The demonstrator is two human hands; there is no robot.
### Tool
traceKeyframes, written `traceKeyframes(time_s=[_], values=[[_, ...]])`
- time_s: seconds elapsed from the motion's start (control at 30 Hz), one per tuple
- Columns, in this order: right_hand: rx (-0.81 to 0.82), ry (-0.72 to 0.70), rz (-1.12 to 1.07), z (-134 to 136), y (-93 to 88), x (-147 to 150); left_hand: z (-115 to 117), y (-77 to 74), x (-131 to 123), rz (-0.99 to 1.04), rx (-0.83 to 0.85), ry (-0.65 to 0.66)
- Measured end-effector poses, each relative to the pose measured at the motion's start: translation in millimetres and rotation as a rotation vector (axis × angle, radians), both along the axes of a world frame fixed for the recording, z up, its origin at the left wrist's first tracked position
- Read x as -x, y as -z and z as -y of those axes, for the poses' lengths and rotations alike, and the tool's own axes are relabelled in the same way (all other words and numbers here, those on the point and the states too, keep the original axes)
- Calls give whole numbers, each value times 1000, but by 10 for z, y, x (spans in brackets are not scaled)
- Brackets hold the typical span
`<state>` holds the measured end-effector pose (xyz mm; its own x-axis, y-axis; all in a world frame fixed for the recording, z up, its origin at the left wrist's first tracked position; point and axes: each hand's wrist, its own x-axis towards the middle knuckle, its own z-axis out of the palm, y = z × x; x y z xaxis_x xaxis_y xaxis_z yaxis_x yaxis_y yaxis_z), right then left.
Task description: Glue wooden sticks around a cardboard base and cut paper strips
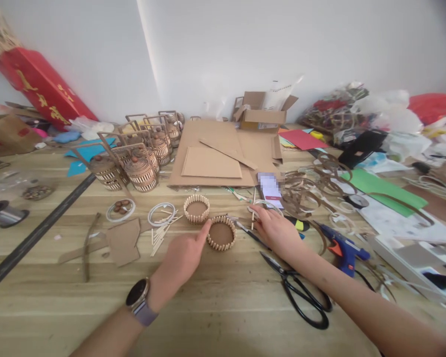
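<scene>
My right hand (277,228) pinches a thin pale wooden stick (253,198) upright between its fingertips. One outstretched finger of my left hand (184,255) reaches the left edge of a round cardboard base ringed with short wooden pegs (222,246); its other fingers are partly hidden. Just behind stands a second peg-ringed base (196,219). Loose short sticks (159,238) lie left of the two rings, next to a coil of white cord (161,214). A slim dark-handled tool (253,235) and black-handled scissors (297,290) lie near my right hand.
Finished lidded baskets with handles (141,171) stand at the back left. Cardboard sheets (211,163) and an open carton (263,118) are behind. On the right are a phone (270,191), brown strips (305,193) and a blue glue gun (344,248). Cardboard scraps (122,243) lie left.
</scene>
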<state>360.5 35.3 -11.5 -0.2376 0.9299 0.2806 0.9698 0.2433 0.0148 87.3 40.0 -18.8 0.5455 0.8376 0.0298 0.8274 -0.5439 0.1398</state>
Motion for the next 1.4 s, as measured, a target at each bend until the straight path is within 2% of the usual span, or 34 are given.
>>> traceKeyframes(time_s=[0.1,0.17,0.43,0.7,0.87,1.03,1.27,1.4], values=[[-19,-72,-13,133,31,52,64,-32,-76,-173,12,106],[-12,-94,-38,209,40,107,93,-69,-126,-178,35,146],[76,-115,-89,376,29,317,132,-146,-190,69,226,141],[93,-107,-157,409,44,415,127,-77,-202,148,227,147],[71,-142,-216,444,84,441,104,-71,-254,114,183,104],[52,-112,-255,472,106,438,165,-116,-306,80,84,75],[36,-89,-274,493,95,477,279,-137,-421,92,-166,90],[39,-97,-291,500,113,534,320,-118,-498,106,-174,69]])
